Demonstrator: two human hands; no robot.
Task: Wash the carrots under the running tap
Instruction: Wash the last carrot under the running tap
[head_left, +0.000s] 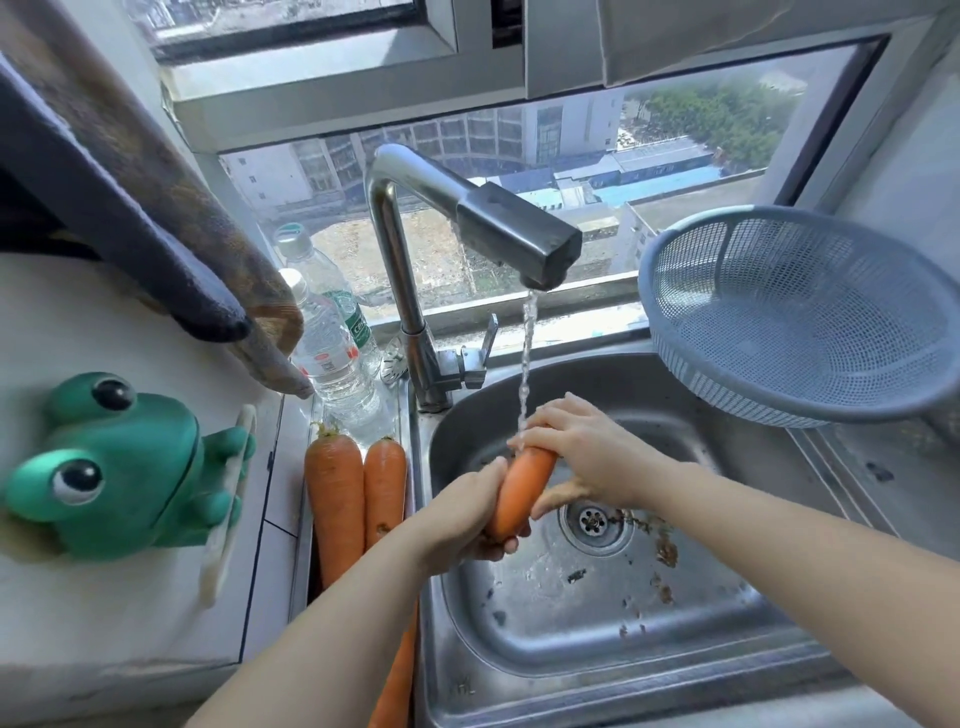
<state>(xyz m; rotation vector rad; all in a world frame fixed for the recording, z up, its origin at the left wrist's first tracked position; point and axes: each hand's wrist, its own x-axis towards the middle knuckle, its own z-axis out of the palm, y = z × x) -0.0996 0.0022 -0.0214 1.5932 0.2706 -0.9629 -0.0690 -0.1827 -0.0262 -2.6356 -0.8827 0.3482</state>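
A wide window (519, 156) fills the back of the scene, looking out over city buildings and trees from high up. Below it a stainless steel sink (597, 639) takes up the lower middle and right, its basin wet and speckled with brown scraps. A dark blue and brown cloth (130, 208) hangs down across the upper left. A blue mesh colander (779, 322) sits tilted on the right side of the sink, behind the basin. On the white counter at the left sits a green frog-shaped holder (119, 467) with a pale sponge in its arms. A chrome tap (514, 228) rises from the back left corner of the sink and reaches out over the basin. Two clear plastic water bottles (332, 353) stand just left of the tap's base. In front of them two more carrots (358, 488) lie side by side, touching, on the strip between counter and sink. Over the basin both bare hands hold one carrot (522, 491), tilted with its upper end to the right. The left hand (462, 519) is curled round its lower end from below. The right hand (587, 452) wraps its upper end, fingers over the top and thumb beneath. A thin stream of water (527, 353) falls from the spout onto the right hand's fingers and the top of the carrot. The round drain (594, 521) lies just right of the carrot.
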